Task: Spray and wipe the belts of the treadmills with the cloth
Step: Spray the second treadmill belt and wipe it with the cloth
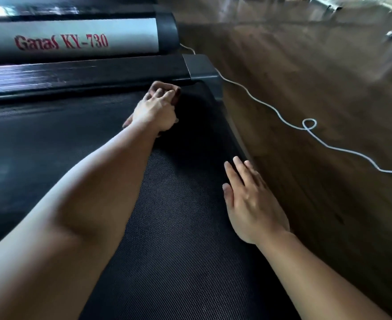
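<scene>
The black treadmill belt [178, 227] fills the lower middle of the head view. My left hand [154, 112] reaches to the belt's far right corner and presses a brown cloth [175, 94] down onto it, fingers laid over the cloth and thumb spread to the left. Most of the cloth is hidden under the fingers. My right hand [250, 202] rests flat on the belt near its right edge, fingers straight, holding nothing. No spray bottle is in view.
A black side rail [74, 77] and end cap [200, 68] border the belt's far side. Behind them lies a grey cover labelled "Ganas KY-730" [74, 40]. A white cable [305, 125] snakes over the wooden floor [305, 65] on the right.
</scene>
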Available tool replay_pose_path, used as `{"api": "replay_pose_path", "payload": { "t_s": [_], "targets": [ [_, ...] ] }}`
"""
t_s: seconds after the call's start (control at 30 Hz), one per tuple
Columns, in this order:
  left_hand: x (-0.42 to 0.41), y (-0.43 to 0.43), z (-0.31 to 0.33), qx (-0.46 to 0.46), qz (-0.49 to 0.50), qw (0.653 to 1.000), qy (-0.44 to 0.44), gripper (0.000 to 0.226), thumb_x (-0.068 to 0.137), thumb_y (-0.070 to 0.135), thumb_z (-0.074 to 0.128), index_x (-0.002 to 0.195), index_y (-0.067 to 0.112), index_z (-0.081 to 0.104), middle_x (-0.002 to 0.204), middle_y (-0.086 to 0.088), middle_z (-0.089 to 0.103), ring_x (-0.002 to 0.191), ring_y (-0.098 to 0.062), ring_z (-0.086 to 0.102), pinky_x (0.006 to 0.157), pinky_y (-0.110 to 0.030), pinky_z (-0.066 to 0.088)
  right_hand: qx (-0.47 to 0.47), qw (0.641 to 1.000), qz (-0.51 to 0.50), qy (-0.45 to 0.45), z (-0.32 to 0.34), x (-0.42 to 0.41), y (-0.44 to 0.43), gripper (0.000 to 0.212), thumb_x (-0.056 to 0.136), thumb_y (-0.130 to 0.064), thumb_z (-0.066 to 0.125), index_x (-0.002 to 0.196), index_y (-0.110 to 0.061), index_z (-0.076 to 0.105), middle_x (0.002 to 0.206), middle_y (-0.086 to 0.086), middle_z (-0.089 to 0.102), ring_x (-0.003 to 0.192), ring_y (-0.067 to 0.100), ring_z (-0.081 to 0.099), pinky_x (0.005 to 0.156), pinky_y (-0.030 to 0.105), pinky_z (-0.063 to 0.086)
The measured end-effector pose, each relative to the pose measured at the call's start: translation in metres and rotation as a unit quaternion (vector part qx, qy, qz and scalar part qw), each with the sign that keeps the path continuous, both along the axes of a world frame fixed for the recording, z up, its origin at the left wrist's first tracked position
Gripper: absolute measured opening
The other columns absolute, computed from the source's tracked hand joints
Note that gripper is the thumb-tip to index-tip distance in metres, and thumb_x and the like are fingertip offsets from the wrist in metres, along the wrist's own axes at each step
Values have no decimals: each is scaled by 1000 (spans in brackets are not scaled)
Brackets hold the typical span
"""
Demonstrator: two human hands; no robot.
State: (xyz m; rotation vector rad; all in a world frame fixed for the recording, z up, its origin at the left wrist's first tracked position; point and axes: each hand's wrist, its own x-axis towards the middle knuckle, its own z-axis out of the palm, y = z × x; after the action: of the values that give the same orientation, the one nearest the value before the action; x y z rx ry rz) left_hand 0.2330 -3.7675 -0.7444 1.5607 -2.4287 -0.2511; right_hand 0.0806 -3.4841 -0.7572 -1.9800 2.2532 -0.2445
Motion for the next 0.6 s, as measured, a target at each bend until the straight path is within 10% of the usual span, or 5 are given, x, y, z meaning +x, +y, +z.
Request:
{"api": "replay_pose_path", "payload": {
  "t_s": [0.3,0.6],
  "targets": [
    [-51,61,-14,-34,-303,952,19,54,99,31,52,151,30,41,161,7,35,150,-17,28,123,-35,22,-4,1000,-1,-3,-5,-2,-2,62,101,-45,11,157,-20,22,166,3,12,153,20,9,124,34,14],
    [8,-20,-15,-8,-81,996,24,51,93,32,49,144,35,45,154,10,41,140,-24,41,117,-41,32,-12,1000,-2,3,-7,0,0,64,100,-45,6,158,-21,16,166,2,8,153,19,6,123,30,8]
  ]
}}
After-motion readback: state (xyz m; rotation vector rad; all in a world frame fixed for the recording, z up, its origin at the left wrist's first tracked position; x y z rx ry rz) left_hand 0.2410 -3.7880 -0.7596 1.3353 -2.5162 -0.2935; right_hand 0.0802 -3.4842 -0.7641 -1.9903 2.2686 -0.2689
